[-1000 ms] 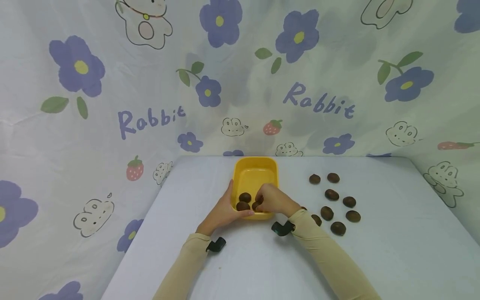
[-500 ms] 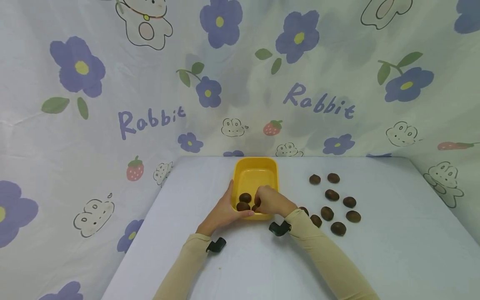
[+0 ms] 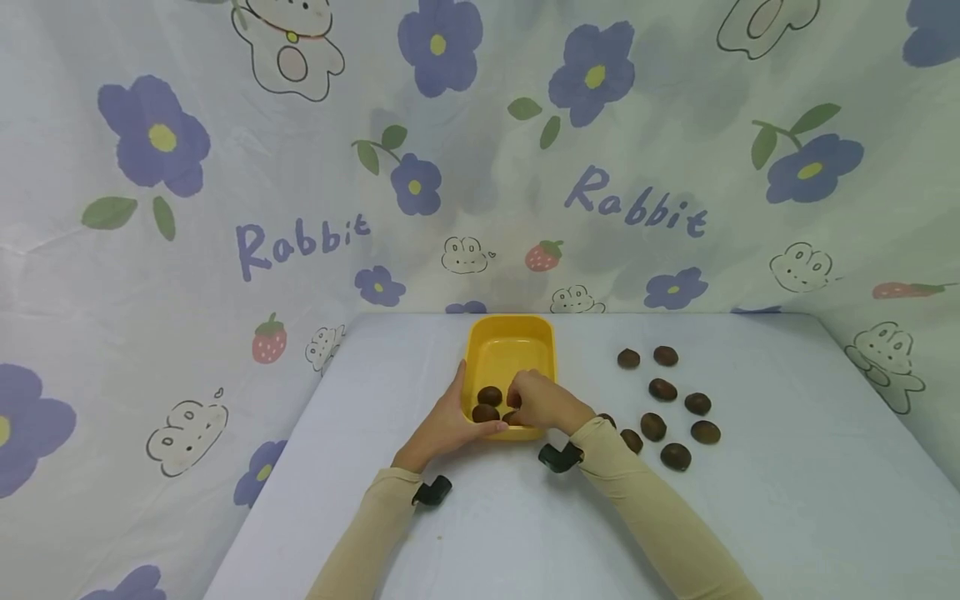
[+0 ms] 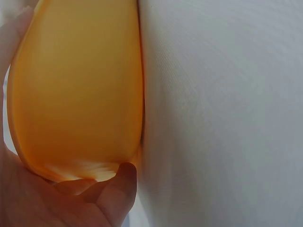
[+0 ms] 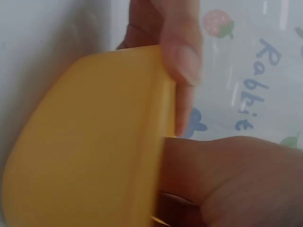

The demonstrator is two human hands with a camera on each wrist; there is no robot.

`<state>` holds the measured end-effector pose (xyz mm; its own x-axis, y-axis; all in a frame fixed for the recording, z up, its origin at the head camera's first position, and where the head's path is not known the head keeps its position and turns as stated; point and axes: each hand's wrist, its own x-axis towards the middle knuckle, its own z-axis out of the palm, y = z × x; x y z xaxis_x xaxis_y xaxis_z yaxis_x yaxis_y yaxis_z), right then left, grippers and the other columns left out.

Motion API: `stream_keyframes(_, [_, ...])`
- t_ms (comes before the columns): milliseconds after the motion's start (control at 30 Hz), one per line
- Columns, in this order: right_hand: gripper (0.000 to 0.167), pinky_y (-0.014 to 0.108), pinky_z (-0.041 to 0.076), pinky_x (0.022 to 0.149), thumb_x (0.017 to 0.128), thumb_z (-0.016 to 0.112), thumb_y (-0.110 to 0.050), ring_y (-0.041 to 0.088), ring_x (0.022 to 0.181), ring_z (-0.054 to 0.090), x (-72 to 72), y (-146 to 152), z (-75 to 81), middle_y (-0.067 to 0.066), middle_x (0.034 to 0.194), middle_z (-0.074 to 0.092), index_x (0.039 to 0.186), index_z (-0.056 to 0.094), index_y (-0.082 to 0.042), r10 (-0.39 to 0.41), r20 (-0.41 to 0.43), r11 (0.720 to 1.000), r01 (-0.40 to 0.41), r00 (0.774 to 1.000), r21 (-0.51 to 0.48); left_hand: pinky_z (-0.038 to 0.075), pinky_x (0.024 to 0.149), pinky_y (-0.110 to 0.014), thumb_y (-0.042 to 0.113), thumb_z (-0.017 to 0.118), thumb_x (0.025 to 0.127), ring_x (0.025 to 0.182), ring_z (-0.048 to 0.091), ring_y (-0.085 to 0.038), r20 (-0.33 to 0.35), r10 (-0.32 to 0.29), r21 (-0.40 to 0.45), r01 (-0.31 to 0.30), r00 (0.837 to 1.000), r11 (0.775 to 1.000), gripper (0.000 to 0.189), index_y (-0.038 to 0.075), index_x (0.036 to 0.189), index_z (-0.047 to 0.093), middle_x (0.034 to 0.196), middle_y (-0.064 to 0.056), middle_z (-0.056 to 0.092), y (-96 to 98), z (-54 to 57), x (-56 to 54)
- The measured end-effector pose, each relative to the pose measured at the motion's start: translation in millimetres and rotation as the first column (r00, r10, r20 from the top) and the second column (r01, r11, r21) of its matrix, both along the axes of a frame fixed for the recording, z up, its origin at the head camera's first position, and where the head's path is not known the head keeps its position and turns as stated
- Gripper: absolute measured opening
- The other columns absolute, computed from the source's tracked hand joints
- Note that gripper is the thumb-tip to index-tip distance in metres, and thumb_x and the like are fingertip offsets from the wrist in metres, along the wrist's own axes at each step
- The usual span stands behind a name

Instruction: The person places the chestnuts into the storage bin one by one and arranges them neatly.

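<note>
A yellow plastic tub [image 3: 513,327] stands on the table, with brown chestnuts [image 3: 490,396] at its near end. My left hand [image 3: 447,421] grips the tub's near left corner, its thumb lying along the near rim. In the left wrist view the left hand's fingers [image 4: 119,189] wrap the tub's wall [image 4: 80,94]. My right hand [image 3: 546,402] reaches over the near right rim into the tub. Its curled fingers pinch a chestnut [image 3: 512,417] low by the near wall, mostly hidden behind them. In the right wrist view the tub's wall [image 5: 90,142] hides the right fingertips.
Several loose chestnuts [image 3: 653,427] lie scattered on the white tabletop [image 3: 787,467] right of the tub, some close to my right sleeve [image 3: 637,492]. A curtain printed with flowers and rabbits [image 3: 495,150] hangs behind the table.
My right hand has shifted slightly left and lower inside the tub, uncovering more of a chestnut beside the sleeve. The left hand and tub have stayed in place.
</note>
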<state>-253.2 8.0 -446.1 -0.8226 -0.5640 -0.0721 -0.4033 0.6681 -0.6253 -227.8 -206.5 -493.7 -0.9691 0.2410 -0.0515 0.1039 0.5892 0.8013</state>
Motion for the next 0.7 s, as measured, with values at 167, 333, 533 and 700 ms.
stream_keyframes(167, [0.019,0.031,0.060,0.079,0.087,0.082,-0.009,0.017,0.082,0.062,3.5,11.3,14.8,0.004,0.093,0.074,0.104,0.079,-0.002,-0.063,-0.005,0.996,0.063,0.998,-0.057,0.022,0.129,-0.058,0.064,0.088,0.070,0.161,0.021,-0.029,0.002,0.000,0.016,0.000,1.000,1.000,0.143,0.019,0.168,-0.006,0.176,-0.004,0.008,-0.2,-1.5,-0.1])
stream_keyframes(333, [0.022,0.031,0.062,0.084,0.089,0.082,-0.013,0.015,0.090,0.066,5.6,35.6,27.2,0.003,0.098,0.076,0.109,0.078,-0.005,-0.092,-0.044,0.983,0.084,0.995,-0.165,0.023,0.129,-0.057,0.057,0.090,0.072,0.161,0.022,-0.028,0.004,0.007,0.020,-0.007,1.000,1.000,0.140,0.021,0.168,-0.006,0.176,-0.003,0.008,0.6,-2.1,0.5])
stream_keyframes(533, [0.025,0.037,0.064,0.089,0.090,0.081,-0.014,0.021,0.098,0.071,6.2,71.4,37.2,0.010,0.108,0.077,0.113,0.078,-0.005,-0.181,-0.072,0.953,0.157,0.981,-0.259,0.022,0.130,-0.056,0.057,0.090,0.071,0.161,0.022,-0.026,0.008,0.005,0.032,-0.006,1.000,0.999,0.141,0.022,0.168,-0.006,0.176,-0.001,0.009,0.3,-1.6,-1.1])
stream_keyframes(700, [0.027,0.042,0.063,0.092,0.092,0.079,-0.016,0.025,0.103,0.072,5.0,104.6,39.8,0.012,0.111,0.077,0.116,0.076,-0.006,-0.297,-0.055,0.919,0.270,0.953,-0.287,0.021,0.130,-0.056,0.060,0.090,0.070,0.161,0.020,-0.026,0.018,0.007,0.034,-0.008,1.000,0.999,0.142,0.022,0.168,-0.006,0.176,-0.002,0.009,1.0,-0.7,-1.4])
